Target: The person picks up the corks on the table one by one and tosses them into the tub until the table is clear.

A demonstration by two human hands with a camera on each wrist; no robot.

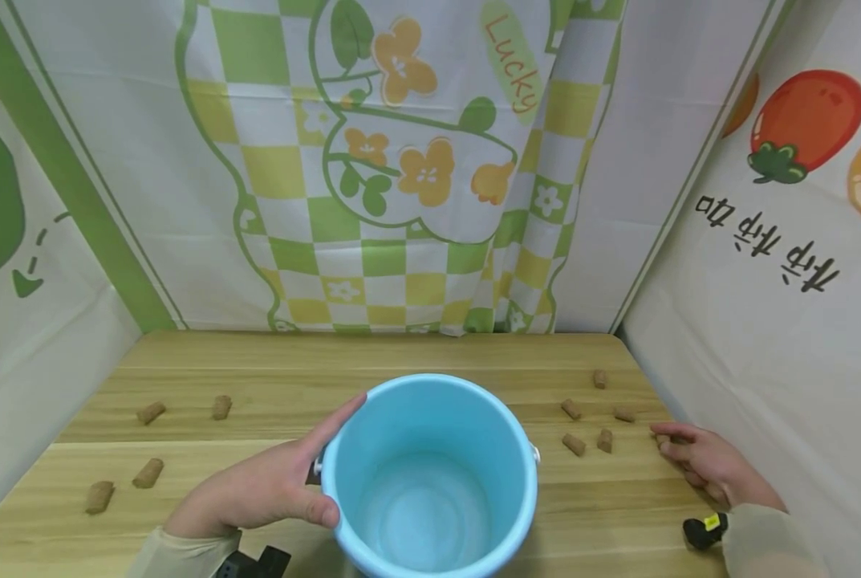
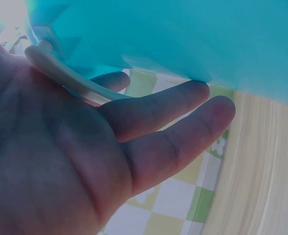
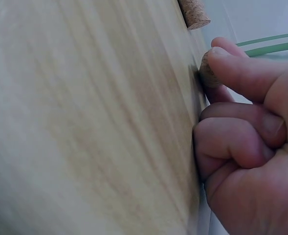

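A light blue bucket [image 1: 430, 393] stands on the wooden table, and its inside holds nothing. My left hand [image 1: 274, 482] rests against the bucket's left outer wall, thumb and forefinger spread along the rim. Its fingers look nearly straight in the left wrist view, close to the bucket's handle [image 2: 68, 76]. At the table's right edge my right hand [image 1: 715, 466] pinches a cork [image 3: 208, 73] between thumb and forefinger, the other fingers curled in. Several corks lie just left of that hand, the nearest being a cork [image 1: 624, 414].
Several more corks lie at the left of the table [image 1: 372, 353], among them one cork [image 1: 221, 407] and another cork [image 1: 99, 498]. A printed curtain [image 1: 416, 281] hangs behind the table. White cloth walls [image 1: 755, 353] stand at both sides.
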